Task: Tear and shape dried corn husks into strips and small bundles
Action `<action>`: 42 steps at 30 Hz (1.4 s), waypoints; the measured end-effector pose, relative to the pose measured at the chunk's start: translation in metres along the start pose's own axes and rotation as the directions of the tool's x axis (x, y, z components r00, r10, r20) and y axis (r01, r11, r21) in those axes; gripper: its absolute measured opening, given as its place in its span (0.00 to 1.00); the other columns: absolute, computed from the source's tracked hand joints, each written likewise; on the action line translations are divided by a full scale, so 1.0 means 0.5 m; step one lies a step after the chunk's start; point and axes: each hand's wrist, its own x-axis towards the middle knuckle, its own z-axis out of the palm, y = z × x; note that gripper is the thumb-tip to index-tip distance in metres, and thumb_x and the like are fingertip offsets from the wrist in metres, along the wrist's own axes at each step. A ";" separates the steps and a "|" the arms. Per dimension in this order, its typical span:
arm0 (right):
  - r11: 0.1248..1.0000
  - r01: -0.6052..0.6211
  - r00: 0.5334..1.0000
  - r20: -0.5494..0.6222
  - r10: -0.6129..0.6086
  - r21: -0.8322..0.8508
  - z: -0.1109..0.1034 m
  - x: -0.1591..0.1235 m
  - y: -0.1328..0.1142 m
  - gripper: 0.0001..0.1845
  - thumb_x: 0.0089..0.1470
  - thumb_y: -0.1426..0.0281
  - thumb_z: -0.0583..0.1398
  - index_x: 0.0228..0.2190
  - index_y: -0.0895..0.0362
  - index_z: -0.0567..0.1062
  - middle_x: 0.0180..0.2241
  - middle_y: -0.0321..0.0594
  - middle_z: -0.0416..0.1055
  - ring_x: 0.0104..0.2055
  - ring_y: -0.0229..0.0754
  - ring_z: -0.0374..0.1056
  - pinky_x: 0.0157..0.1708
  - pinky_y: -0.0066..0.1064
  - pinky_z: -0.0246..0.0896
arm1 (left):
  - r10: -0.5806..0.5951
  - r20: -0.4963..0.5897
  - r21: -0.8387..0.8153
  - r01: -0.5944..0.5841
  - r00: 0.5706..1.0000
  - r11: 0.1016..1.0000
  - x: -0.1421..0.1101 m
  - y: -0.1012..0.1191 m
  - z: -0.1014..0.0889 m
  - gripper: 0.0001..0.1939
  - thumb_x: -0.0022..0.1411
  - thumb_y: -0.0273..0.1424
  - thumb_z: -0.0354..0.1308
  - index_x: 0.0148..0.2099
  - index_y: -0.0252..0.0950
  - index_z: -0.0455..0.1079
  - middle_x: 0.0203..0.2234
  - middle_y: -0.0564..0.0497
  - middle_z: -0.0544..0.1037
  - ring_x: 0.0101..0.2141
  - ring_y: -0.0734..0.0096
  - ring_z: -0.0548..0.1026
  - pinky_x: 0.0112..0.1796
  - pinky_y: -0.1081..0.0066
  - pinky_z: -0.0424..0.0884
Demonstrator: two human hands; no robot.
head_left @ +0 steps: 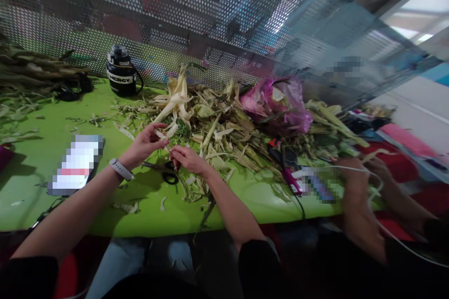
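My left hand (145, 144) and my right hand (187, 158) meet over the green table (52, 149), both pinching a thin pale strip of corn husk (165, 139) between their fingertips. A white band sits on my left wrist. Black-handled scissors (168, 174) lie on the table just under my hands. A big heap of dry corn husks (224, 131) spreads right behind them.
A black jug (121, 72) stands at the back by the perforated metal screen. A pink plastic bag (277, 105) lies on the heap. A blurred phone (75, 163) lies at the left. Another person's hands (358, 173) work at the right, near a pink tool (293, 181).
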 end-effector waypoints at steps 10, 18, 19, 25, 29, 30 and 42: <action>0.988 0.087 0.864 -0.503 -0.011 0.128 -0.076 -0.006 0.010 0.21 0.58 0.60 0.49 0.27 0.58 0.74 0.30 0.40 0.73 0.35 0.39 0.67 0.35 0.29 0.60 | -0.053 0.341 0.060 0.035 0.939 0.998 -0.010 0.005 0.002 0.42 0.59 0.29 0.61 0.70 0.42 0.44 0.38 0.49 0.76 0.36 0.71 0.74 0.39 0.68 0.71; 0.843 -0.067 0.963 -0.186 0.194 0.534 -0.007 0.006 -0.001 0.24 0.38 0.52 0.69 0.33 0.56 0.77 0.36 0.38 0.75 0.30 0.36 0.67 0.27 0.27 0.64 | 0.005 0.408 0.078 -0.040 0.913 0.996 -0.025 0.011 0.038 0.37 0.60 0.28 0.60 0.69 0.42 0.51 0.37 0.47 0.77 0.36 0.69 0.76 0.39 0.69 0.72; 0.840 -0.045 0.960 -0.209 0.186 0.540 -0.005 0.005 -0.004 0.24 0.36 0.53 0.70 0.32 0.56 0.77 0.39 0.39 0.74 0.30 0.35 0.67 0.25 0.26 0.64 | 0.001 0.406 0.059 -0.027 0.914 0.998 -0.026 0.013 0.040 0.37 0.59 0.29 0.60 0.68 0.42 0.52 0.40 0.45 0.77 0.37 0.68 0.76 0.39 0.69 0.72; 0.858 0.031 0.941 -0.303 0.147 0.513 -0.002 0.006 -0.007 0.21 0.36 0.54 0.70 0.24 0.58 0.74 0.46 0.39 0.69 0.31 0.33 0.65 0.23 0.24 0.62 | -0.101 0.408 0.074 0.078 0.908 0.994 -0.028 0.003 0.041 0.43 0.57 0.29 0.63 0.70 0.40 0.47 0.35 0.45 0.79 0.30 0.71 0.76 0.29 0.75 0.69; 0.891 0.087 0.902 -0.414 0.119 0.446 0.011 0.010 -0.004 0.18 0.42 0.56 0.68 0.25 0.57 0.74 0.41 0.39 0.68 0.35 0.35 0.66 0.32 0.27 0.65 | -0.168 0.427 0.091 0.142 0.889 0.986 -0.024 -0.014 0.033 0.48 0.57 0.29 0.62 0.72 0.39 0.38 0.29 0.50 0.79 0.24 0.76 0.72 0.25 0.77 0.63; 0.908 0.099 0.885 -0.453 0.107 0.407 0.014 0.011 -0.004 0.16 0.44 0.56 0.67 0.25 0.57 0.74 0.41 0.39 0.68 0.38 0.36 0.67 0.36 0.28 0.66 | -0.180 0.424 0.097 0.153 0.888 0.984 -0.023 -0.017 0.031 0.49 0.57 0.29 0.63 0.72 0.38 0.37 0.28 0.50 0.79 0.23 0.76 0.71 0.24 0.77 0.63; 0.997 0.066 0.839 -0.538 -0.083 -0.051 -0.024 -0.003 -0.019 0.20 0.53 0.51 0.59 0.30 0.56 0.74 0.36 0.39 0.69 0.41 0.39 0.65 0.47 0.32 0.59 | -0.328 0.373 0.030 0.342 0.868 0.939 -0.018 -0.019 0.037 0.21 0.55 0.43 0.64 0.45 0.32 0.72 0.35 0.43 0.81 0.33 0.67 0.78 0.33 0.69 0.72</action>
